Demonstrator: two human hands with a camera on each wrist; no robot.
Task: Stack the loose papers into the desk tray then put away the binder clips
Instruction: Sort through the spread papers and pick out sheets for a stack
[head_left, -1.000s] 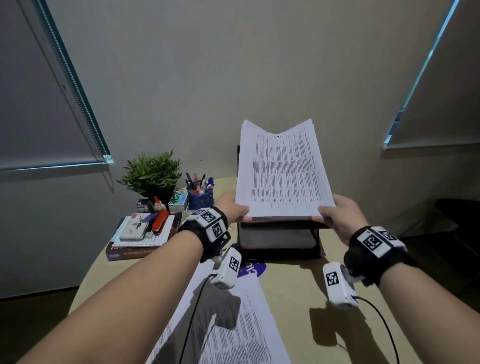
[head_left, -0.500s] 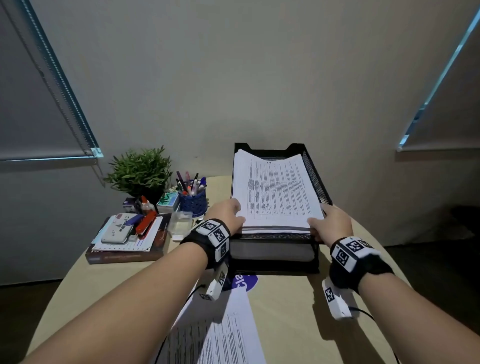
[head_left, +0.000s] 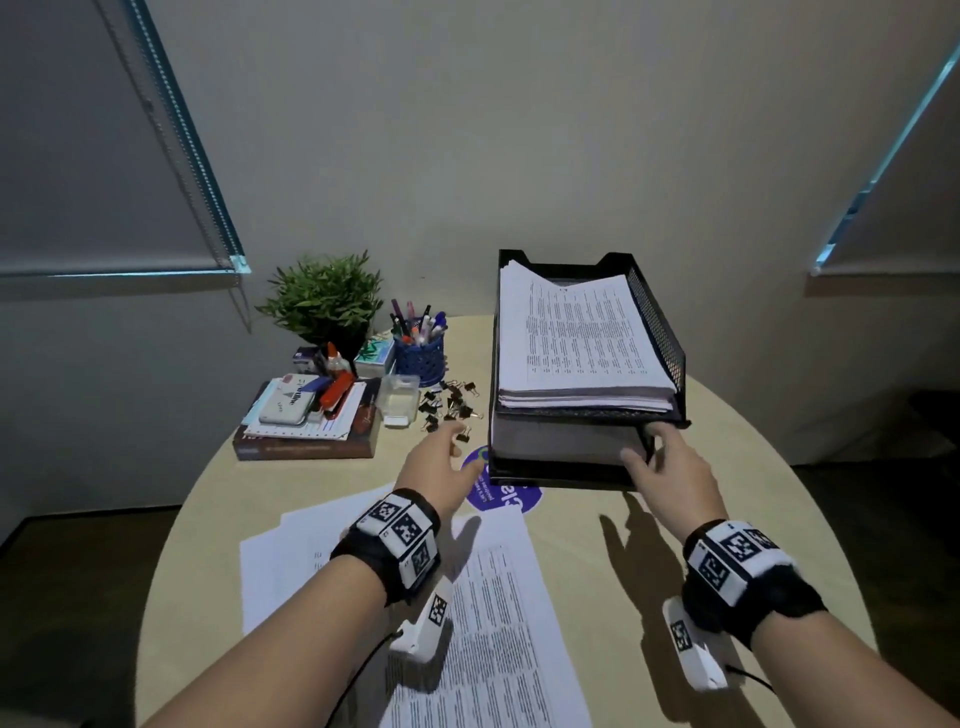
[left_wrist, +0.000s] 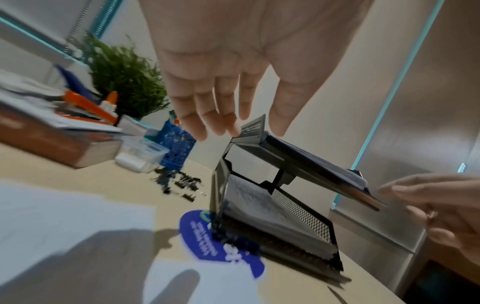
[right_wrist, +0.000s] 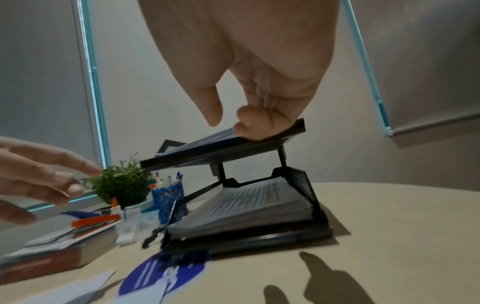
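My right hand (head_left: 670, 470) is at the front right corner of the black mesh desk tray (head_left: 657, 322), fingers curled against the upper tier's front edge. The paper stack (head_left: 576, 343) sits in that upper tier. My left hand (head_left: 441, 467) hovers with fingers loosely spread, holding nothing, near the binder clips (head_left: 451, 404) scattered beside the blue pen cup (head_left: 420, 357). Loose sheets (head_left: 498, 623) lie on the table (head_left: 613, 561).

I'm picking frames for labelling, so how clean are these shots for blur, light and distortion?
Head view: dim but sharp, binder clips distinct, window edges bowed. Left wrist view: motion-smeared, clips mere streaks. Right wrist view: desk tray fairly clear, purple sticker blurred.
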